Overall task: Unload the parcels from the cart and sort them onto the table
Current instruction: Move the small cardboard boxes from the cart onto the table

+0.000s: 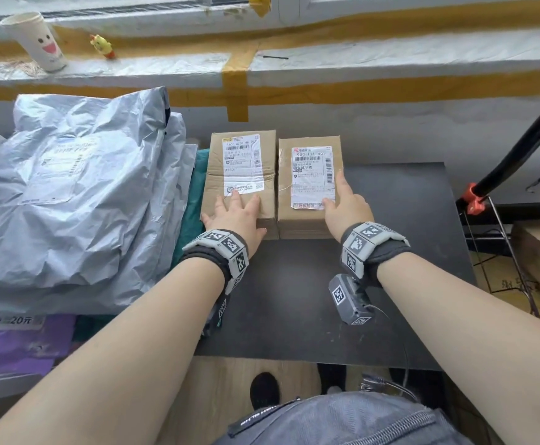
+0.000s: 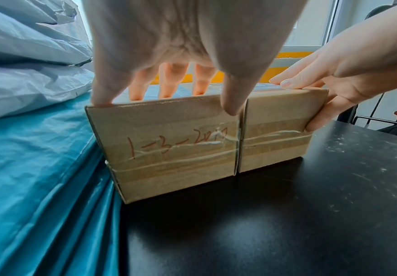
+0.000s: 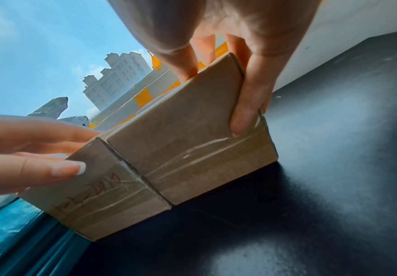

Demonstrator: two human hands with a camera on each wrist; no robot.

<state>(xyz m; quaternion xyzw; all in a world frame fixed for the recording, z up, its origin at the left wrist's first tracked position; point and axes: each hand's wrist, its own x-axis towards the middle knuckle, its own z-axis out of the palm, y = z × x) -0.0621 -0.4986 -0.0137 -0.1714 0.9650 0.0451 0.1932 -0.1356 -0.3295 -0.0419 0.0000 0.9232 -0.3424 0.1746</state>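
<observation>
Two boxes (image 1: 241, 175) (image 1: 308, 187): brown cardboard, white labels with black barcodes; left box bears red handwriting (image 2: 176, 142). Table (image 1: 390, 220): black. Mailers (image 1: 69, 194): silver-grey; one purple (image 1: 21, 342). Sheet (image 2: 39, 168): teal. Wristbands (image 1: 226, 248): grey, black-white markers.

The black table (image 1: 390, 236) carries two taped cardboard boxes, left box (image 1: 243, 175) and right box (image 1: 310, 187), touching side by side, beside teal bags (image 1: 194, 203) and grey mailers (image 1: 79, 194).
</observation>
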